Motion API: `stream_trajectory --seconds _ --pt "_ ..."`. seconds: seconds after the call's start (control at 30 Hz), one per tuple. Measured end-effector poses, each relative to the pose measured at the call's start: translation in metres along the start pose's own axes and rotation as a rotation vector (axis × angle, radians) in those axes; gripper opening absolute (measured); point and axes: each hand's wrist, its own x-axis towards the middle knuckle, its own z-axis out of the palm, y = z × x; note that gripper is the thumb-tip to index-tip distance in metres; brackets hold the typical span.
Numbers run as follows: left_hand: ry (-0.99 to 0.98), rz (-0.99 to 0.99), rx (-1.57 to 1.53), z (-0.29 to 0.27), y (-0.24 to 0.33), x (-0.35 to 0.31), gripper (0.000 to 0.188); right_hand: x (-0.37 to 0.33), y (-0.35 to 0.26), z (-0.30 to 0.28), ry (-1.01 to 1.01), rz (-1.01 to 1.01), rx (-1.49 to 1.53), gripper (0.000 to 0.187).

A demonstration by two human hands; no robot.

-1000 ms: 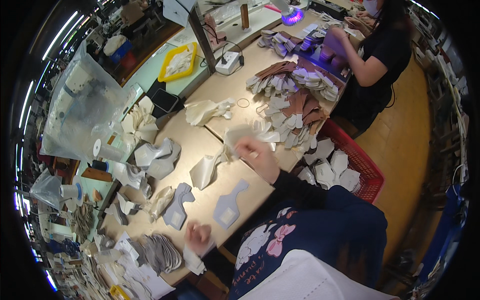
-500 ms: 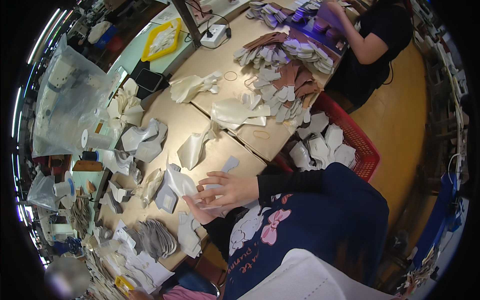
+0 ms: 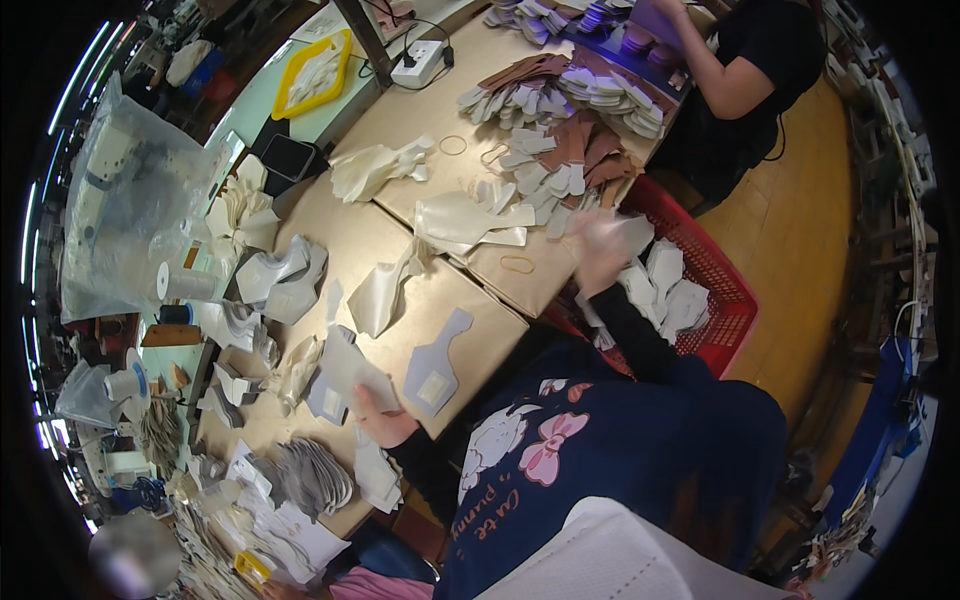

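Near the table's front edge, my left hand (image 3: pixel 386 420) grips a thin white cut piece (image 3: pixel 352 368), its thumb on top. Part of that piece lies over grey cut pieces (image 3: pixel 326 398). Just right of this hand a single grey shaped piece (image 3: pixel 434 372) with a small pale patch lies flat on the table. My right hand (image 3: pixel 597 255) is stretched out over the near side of the red basket (image 3: pixel 735 315), smeared by motion. A blurred white cut piece (image 3: pixel 630 236) is in its fingers, above the white pieces (image 3: pixel 665 285) in the basket.
Cream pieces (image 3: pixel 465 222) and rubber bands (image 3: pixel 517 265) lie on the table (image 3: pixel 345 235). Brown and white stacks (image 3: pixel 575 150) stand farther back, near a co-worker (image 3: pixel 745 75). Grey stacks (image 3: pixel 315 478), thread spools (image 3: pixel 183 283) and a yellow tray (image 3: pixel 312 75) are at left.
My hands have parted. The right one has swung right and away to the basket; the left one has drawn slightly left with the white piece. The grey shaped piece now shows fully.
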Motion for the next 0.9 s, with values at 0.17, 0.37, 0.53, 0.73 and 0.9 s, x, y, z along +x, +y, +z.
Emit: stream_trajectory --seconds 0.17,0.37,0.53,0.73,0.9 --pt "0.093 0.1 0.079 -0.063 0.01 0.029 0.033 -0.017 0.149 -0.065 0.779 0.665 0.316 0.014" --pt "0.099 0.09 0.046 -0.089 0.019 0.02 0.029 -0.097 0.234 -0.025 0.409 1.331 0.613 0.038" --pt "0.178 0.069 0.016 -0.08 0.011 -0.005 0.029 -0.097 0.242 -0.031 0.399 1.511 0.498 0.039" --pt "0.068 0.052 0.08 -0.082 0.009 -0.02 0.041 -0.07 0.275 -0.05 0.064 1.356 -0.075 0.042" --pt "-0.064 0.011 0.218 -0.076 0.011 -0.012 0.043 -0.056 0.299 -0.085 -0.996 0.349 -1.305 0.045"
